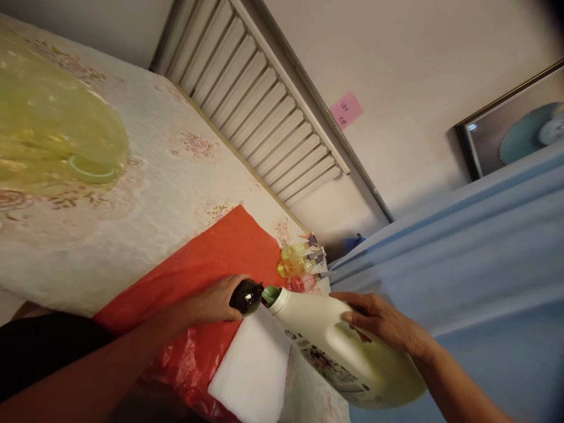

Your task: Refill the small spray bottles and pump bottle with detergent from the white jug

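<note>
Over red bag (pixel 211 258), jug (pixel 343 346) tips spout-first toward dark bottle (pixel 245 296).

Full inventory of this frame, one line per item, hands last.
large jug: 1, cream white with green spout, tipped toward the dark bottle, lower centre
dark bottle: 1, dark brown or black, at the jug's spout
small spray bottles: 3, two yellow and one pinkish, table edge behind the jug
red plastic bag: 1, red, on the table under the left hand
white pad: 1, white, below the dark bottle
yellow-green cover: 1, translucent, upper left on the table
tablecloth: 1, pale floral, covers the table
blue cloth: 1, light blue, right side
pink note: 1, pink, on the wall
radiator: 1, white, along the wall
framed picture: 1, dark frame, upper right
left hand: 1, holds the dark bottle
right hand: 1, grips the large jug
</note>
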Available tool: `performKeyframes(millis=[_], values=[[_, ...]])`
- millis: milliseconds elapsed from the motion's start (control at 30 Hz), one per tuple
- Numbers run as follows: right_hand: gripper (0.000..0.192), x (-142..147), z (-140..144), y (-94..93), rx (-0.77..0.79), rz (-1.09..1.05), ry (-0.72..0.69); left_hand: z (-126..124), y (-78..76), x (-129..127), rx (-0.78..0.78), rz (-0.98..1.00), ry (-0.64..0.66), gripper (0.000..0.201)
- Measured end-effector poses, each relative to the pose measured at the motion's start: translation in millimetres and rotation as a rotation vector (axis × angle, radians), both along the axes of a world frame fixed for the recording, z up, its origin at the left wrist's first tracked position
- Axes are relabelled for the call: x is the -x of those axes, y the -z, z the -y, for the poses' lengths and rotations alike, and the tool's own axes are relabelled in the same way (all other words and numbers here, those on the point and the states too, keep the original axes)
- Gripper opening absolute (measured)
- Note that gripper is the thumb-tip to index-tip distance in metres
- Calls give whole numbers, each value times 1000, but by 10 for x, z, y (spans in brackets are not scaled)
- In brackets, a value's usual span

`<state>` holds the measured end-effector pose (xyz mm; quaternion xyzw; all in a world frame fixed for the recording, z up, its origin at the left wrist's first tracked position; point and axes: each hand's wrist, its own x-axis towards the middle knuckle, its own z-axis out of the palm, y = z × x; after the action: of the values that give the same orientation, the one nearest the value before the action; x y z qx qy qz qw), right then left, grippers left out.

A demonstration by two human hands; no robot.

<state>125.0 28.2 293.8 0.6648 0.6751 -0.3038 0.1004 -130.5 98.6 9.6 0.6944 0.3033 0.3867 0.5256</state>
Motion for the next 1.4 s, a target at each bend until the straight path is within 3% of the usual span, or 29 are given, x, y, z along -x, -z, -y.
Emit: performKeyframes(millis=[133, 400, 733, 967, 1033, 1167, 1267, 1400], values=[[58, 18, 6, -8, -2, 1, 10, 7, -21, 5, -6, -1, -6, 60], [58, 36, 14, -4, -22, 3, 13, -21, 88, -22, -14, 9, 1, 62], [60, -17, 37, 39, -21, -63, 43, -5, 20, -14, -5, -4, -6, 61], [61, -166, 211, 331, -29, -219, 119, -7, 103, -22, -45, 17, -24, 59], [57, -240, 268, 460, -38, -254, 170, -4, 99, -22, -59, 15, -32, 61], [30, -363, 300, 629, -125, -189, 265, 1, 96, -24, -56, 1, -50, 62], [14, -418, 218, 640, -223, -165, 305, -3, 108, -24, -34, 2, -35, 66], [13, -469, -2, 601, -372, -226, 332, -11, 120, -19, -1, -6, -15, 65]])
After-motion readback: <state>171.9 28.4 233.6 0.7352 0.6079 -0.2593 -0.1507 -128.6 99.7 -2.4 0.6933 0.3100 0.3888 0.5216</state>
